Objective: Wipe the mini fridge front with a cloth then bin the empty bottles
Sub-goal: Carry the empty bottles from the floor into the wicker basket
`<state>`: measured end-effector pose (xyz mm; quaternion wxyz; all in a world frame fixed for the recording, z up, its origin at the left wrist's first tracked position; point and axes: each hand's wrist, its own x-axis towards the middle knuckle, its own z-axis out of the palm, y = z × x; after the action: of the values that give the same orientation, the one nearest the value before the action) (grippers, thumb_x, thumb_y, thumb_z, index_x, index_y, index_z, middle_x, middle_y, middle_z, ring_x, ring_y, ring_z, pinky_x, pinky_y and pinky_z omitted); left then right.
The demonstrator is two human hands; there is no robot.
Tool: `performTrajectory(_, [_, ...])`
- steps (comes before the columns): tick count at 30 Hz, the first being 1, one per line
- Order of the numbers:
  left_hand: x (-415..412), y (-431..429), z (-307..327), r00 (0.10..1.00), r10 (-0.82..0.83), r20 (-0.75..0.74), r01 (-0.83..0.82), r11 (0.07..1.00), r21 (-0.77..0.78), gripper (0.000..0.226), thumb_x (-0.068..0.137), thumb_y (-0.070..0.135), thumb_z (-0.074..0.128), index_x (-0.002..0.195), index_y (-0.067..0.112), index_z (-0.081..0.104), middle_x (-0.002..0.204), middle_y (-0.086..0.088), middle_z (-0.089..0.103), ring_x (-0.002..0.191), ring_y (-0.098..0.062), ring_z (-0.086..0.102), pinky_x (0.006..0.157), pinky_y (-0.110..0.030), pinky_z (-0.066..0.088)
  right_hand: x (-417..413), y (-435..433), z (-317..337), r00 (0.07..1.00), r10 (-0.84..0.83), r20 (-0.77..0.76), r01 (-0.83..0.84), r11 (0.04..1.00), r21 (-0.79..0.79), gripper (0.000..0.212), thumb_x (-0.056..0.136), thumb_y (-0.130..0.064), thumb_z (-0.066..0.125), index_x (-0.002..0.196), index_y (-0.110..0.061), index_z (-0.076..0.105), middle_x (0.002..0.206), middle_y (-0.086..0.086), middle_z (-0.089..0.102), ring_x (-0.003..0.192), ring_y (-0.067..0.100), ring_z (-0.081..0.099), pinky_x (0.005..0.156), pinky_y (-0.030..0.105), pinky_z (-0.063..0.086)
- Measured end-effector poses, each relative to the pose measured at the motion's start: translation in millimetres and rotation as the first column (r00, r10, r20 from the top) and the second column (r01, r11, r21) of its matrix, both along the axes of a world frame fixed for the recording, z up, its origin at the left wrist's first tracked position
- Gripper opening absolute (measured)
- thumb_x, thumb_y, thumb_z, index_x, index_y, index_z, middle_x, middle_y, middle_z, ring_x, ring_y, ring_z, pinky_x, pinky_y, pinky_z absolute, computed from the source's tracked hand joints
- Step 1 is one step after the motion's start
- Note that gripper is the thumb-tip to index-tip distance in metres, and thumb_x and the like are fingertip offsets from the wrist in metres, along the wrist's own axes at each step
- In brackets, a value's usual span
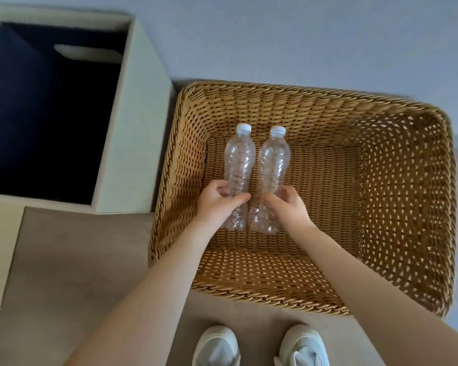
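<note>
Clear plastic, crinkled and thin — that is what each hand has closed around: the left hand (217,200) grips the left bottle (239,165) low on its body, the right hand (288,204) grips the right bottle (273,167) the same way, fingers wrapped, caps pointing away. Both bottles hang side by side, nearly touching, over the left part of the wicker basket (397,180), which looks empty. Whether they touch its floor I cannot tell. Risks, as I judge them: such light, empty bottles could squeeze and slip out of a low grip, bounce on the weave on release, or roll — and, let go nearer the left wall, one could tip over the rim toward the fabric box (132,143) beside it. No label, brand or writing can be read on bottles, white caps or basket.
</note>
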<state>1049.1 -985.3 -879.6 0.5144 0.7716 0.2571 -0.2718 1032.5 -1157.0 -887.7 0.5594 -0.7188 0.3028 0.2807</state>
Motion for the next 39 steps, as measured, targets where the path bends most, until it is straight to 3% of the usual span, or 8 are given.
performTrajectory(2, [-1.2, -0.5, -8.2, 1.0, 0.009, 0.003, -0.009, 1.0, 0.004, 0.065, 0.078, 0.03, 0.084, 0.132, 0.014, 0.054, 0.114, 0.005, 0.057, 0.085, 0.001, 0.053, 0.047, -0.004, 0.043, -1.2, 4.1, -5.0, 1.0, 0.018, 0.023, -0.018, 0.999, -0.034, 0.061, 0.088, -0.036, 0.068, 0.14, -0.018, 0.043, 0.119, -0.003, 0.057, 0.099, 0.009, 0.057, 0.072, 0.022, 0.044])
performTrajectory(9, [-13.9, -1.3, -19.5, 0.999, 0.038, 0.006, -0.038, 0.998, 0.046, 0.068, 0.078, 0.038, 0.082, 0.136, 0.015, 0.054, 0.113, 0.008, 0.058, 0.101, -0.008, 0.059, 0.081, -0.022, 0.047, -9.4, 3.6, -10.1, 1.0, -0.009, 0.004, 0.009, 0.999, -0.042, 0.065, 0.084, -0.038, 0.077, 0.138, -0.016, 0.05, 0.12, -0.002, 0.062, 0.105, 0.014, 0.062, 0.083, 0.026, 0.051])
performTrajectory(14, [-16.8, -1.1, -17.4, 0.999, 0.021, 0.024, -0.023, 0.996, 0.088, 0.074, 0.078, 0.045, 0.081, 0.14, 0.017, 0.053, 0.113, 0.011, 0.059, 0.105, -0.011, 0.06, 0.072, -0.015, 0.041, -12.4, -1.3, -9.4, 0.998, 0.043, 0.034, -0.04, 0.994, -0.099, 0.069, 0.082, -0.043, 0.078, 0.14, -0.018, 0.054, 0.119, -0.004, 0.064, 0.108, 0.015, 0.064, 0.085, 0.026, 0.053])
performTrajectory(18, [-17.0, -2.6, -16.0, 0.998, -0.043, 0.046, 0.037, 0.99, 0.139, 0.071, 0.081, 0.046, 0.078, 0.141, 0.016, 0.052, 0.124, 0.005, 0.062, 0.1, -0.008, 0.059, 0.073, -0.012, 0.04, -10.8, -1.1, -9.6, 0.997, 0.072, 0.037, -0.064, 0.979, -0.192, 0.105, 0.079, -0.049, 0.08, 0.157, -0.013, 0.021, 0.109, -0.011, 0.062, 0.097, 0.007, 0.059, 0.067, 0.013, 0.041])
performTrajectory(22, [-12.8, -5.5, -11.0, 0.989, -0.15, -0.005, 0.148, 0.966, 0.212, 0.087, 0.084, 0.051, 0.072, 0.152, 0.013, 0.034, 0.15, -0.006, 0.046, 0.13, -0.024, 0.051, 0.109, -0.04, 0.044, -7.9, -1.2, -5.8, 0.978, 0.196, 0.065, -0.17, 0.944, -0.283, 0.088, 0.08, -0.056, 0.074, 0.152, -0.021, 0.036, 0.131, -0.002, 0.057, 0.108, 0.011, 0.059, 0.081, 0.025, 0.052])
performTrajectory(25, [-11.7, -7.6, 2.8, 0.982, -0.19, -0.012, 0.187, 0.949, 0.254, 0.091, 0.087, 0.054, 0.068, 0.156, 0.014, 0.025, 0.158, -0.009, 0.033, 0.143, -0.027, 0.038, 0.117, -0.043, 0.034, -4.3, -0.7, 11.8, 0.959, 0.28, 0.05, -0.243, 0.898, -0.367, 0.082, 0.086, -0.061, 0.064, 0.152, -0.022, 0.034, 0.148, 0.004, 0.041, 0.122, 0.021, 0.053, 0.082, 0.029, 0.046])
performTrajectory(32, [-8.5, -6.0, 110.4, 0.742, -0.573, 0.347, 0.329, 0.763, 0.557, 0.034, 0.096, 0.019, 0.062, 0.129, 0.01, 0.062, 0.117, -0.006, 0.069, 0.107, -0.022, 0.064, 0.092, -0.036, 0.055, 3.0, -18.4, 123.4, 0.782, 0.555, 0.284, -0.287, 0.726, -0.625, 0.028, 0.103, -0.026, 0.051, 0.122, -0.007, 0.058, 0.118, 0.009, 0.059, 0.103, 0.027, 0.059, 0.084, 0.047, 0.053])
performTrajectory(39, [-18.4, -13.1, 289.1, 0.589, -0.659, 0.468, 0.261, 0.703, 0.662, 0.015, 0.093, 0.013, 0.064, 0.107, 0.009, 0.067, 0.095, -0.005, 0.069, 0.088, -0.023, 0.062, 0.071, -0.035, 0.053, -12.8, -28.2, 302.0, 0.631, 0.655, 0.416, -0.2, 0.656, -0.728, 0.022, 0.101, -0.013, 0.055, 0.114, 0.002, 0.064, 0.107, 0.019, 0.064, 0.096, 0.035, 0.061, 0.079, 0.047, 0.053])
